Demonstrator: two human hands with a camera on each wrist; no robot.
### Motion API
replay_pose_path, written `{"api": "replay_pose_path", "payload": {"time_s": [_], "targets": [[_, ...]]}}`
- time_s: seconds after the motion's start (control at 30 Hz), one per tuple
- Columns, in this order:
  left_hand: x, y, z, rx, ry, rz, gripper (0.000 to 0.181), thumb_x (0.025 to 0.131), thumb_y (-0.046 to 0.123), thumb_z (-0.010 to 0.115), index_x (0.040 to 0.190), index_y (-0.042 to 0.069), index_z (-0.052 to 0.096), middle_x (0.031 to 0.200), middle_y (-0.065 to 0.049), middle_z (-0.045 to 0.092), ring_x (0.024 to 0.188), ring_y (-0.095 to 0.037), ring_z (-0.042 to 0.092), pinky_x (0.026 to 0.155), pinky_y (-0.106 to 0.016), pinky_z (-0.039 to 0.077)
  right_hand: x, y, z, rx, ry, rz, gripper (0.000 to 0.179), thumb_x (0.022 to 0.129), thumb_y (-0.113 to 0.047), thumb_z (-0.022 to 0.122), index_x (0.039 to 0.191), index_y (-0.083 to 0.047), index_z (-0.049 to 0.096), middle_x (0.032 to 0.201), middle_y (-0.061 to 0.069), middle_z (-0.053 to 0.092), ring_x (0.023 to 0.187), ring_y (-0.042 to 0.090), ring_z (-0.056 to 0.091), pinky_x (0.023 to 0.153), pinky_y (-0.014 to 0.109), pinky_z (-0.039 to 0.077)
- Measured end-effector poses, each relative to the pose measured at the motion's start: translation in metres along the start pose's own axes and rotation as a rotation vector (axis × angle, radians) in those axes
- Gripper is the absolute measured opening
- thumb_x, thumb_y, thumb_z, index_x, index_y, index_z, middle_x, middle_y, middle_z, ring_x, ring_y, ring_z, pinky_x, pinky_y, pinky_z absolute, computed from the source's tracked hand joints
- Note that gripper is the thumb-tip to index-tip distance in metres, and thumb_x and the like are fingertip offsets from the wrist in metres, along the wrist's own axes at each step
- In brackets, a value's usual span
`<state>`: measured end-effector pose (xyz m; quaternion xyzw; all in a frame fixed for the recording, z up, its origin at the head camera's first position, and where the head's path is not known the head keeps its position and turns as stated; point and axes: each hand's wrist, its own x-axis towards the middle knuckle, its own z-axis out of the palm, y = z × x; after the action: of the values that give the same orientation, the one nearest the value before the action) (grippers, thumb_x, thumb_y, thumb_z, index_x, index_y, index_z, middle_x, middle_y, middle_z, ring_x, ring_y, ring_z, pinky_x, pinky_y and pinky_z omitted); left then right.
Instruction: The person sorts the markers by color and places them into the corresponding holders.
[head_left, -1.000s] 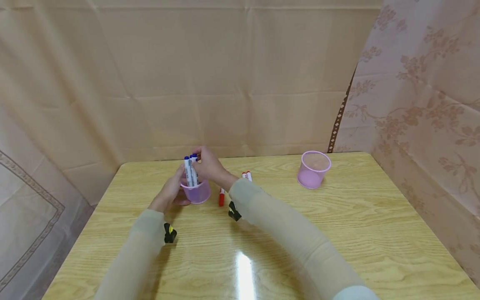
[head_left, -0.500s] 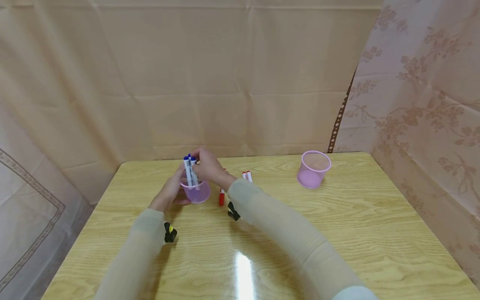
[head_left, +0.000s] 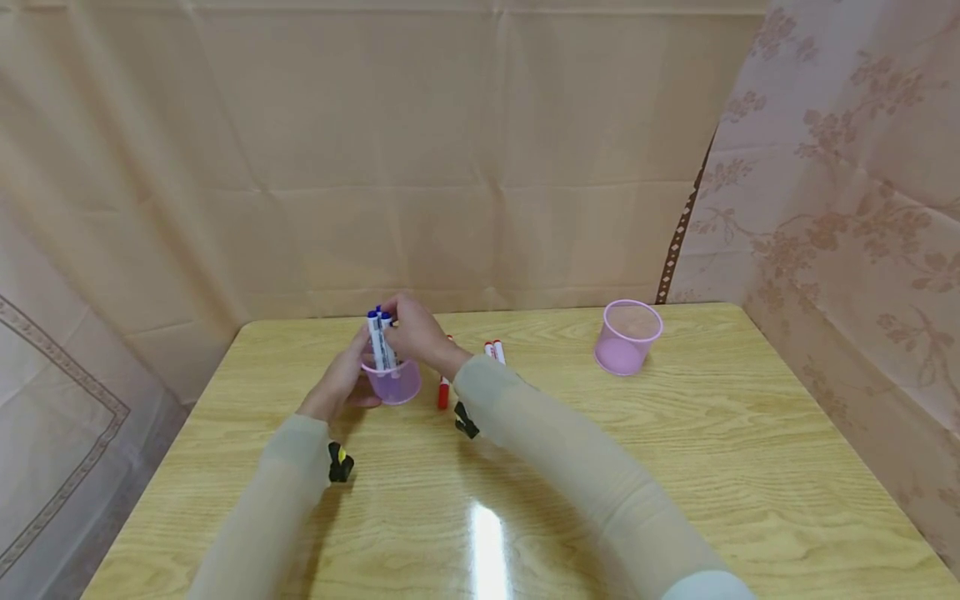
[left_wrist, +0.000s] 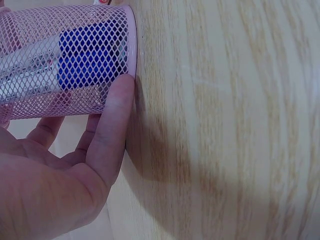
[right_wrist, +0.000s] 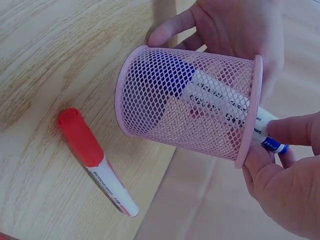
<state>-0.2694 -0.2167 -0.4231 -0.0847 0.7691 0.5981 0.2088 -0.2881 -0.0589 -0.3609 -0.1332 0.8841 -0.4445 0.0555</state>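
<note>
Step in hand, as judged: seating a blue marker (right_wrist: 274,145) in the pink mesh cup (head_left: 397,386). The right hand (head_left: 417,334) pinches the marker between thumb and finger near its upper end, above the rim. The left hand (head_left: 340,382) curls round the cup's side and steadies it on the table (head_left: 645,467). Other blue markers (head_left: 377,343) share the cup. The next move probably calls for lowering the marker fully, then releasing the pinch while the left hand maintains support. Whether the pinched marker touches the base cannot be told.

Orientation: the blue markers stand with the large caps visible through the mesh facing down and the barrels projecting above the rim. Their long axes are near vertical, tops tilted slightly toward the left hand. Just right of the cup, a red marker (right_wrist: 97,162) lies flat, cap end toward the person.
</note>
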Motion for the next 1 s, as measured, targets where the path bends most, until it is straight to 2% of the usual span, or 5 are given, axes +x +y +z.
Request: {"api": "replay_pose_path", "payload": {"time_s": [0.17, 0.63, 0.77, 1.0], "targets": [[0.0003, 0.0001, -0.0011, 0.003, 0.008, -0.001, 0.105, 0.089, 0.087, 0.020, 0.159, 0.010, 0.029, 0.152, -0.023, 0.041, 0.130, -0.042, 0.048, 0.086, -0.045, 0.057, 0.0003, -0.0006, 0.0011, -0.011, -0.009, -0.027, 0.035, 0.097, 0.001, 0.063, 0.131, -0.001, 0.055, 0.126, 0.011, 0.061, 0.113, 0.021, 0.060, 0.097, 0.031, 0.053], [-0.0020, 0.0026, 0.0012, 0.009, 0.014, -0.014, 0.107, 0.086, 0.090, 0.020, 0.156, 0.011, 0.034, 0.150, -0.021, 0.041, 0.128, -0.040, 0.047, 0.088, -0.046, 0.056, -0.0003, -0.0014, 0.0043, -0.016, -0.021, -0.021, 0.034, 0.099, 0.001, 0.061, 0.132, -0.002, 0.053, 0.128, 0.013, 0.059, 0.115, 0.024, 0.060, 0.097, 0.035, 0.053], [-0.0013, 0.0029, 0.0014, 0.012, 0.019, -0.018, 0.106, 0.087, 0.089, 0.019, 0.155, 0.011, 0.036, 0.148, -0.022, 0.043, 0.127, -0.039, 0.049, 0.087, -0.045, 0.057, -0.0002, -0.0006, 0.0044, -0.011, -0.020, -0.014, 0.035, 0.099, 0.001, 0.061, 0.132, -0.004, 0.053, 0.129, 0.012, 0.060, 0.115, 0.023, 0.061, 0.096, 0.035, 0.054], [0.0004, 0.0003, 0.0017, 0.001, 0.029, -0.011, 0.099, 0.092, 0.084, 0.018, 0.152, 0.008, 0.040, 0.145, -0.023, 0.045, 0.121, -0.039, 0.054, 0.083, -0.044, 0.058, -0.0018, 0.0023, 0.0054, 0.000, -0.005, -0.049, 0.038, 0.098, -0.001, 0.063, 0.135, -0.005, 0.054, 0.129, 0.010, 0.059, 0.116, 0.023, 0.061, 0.094, 0.031, 0.054]]}}
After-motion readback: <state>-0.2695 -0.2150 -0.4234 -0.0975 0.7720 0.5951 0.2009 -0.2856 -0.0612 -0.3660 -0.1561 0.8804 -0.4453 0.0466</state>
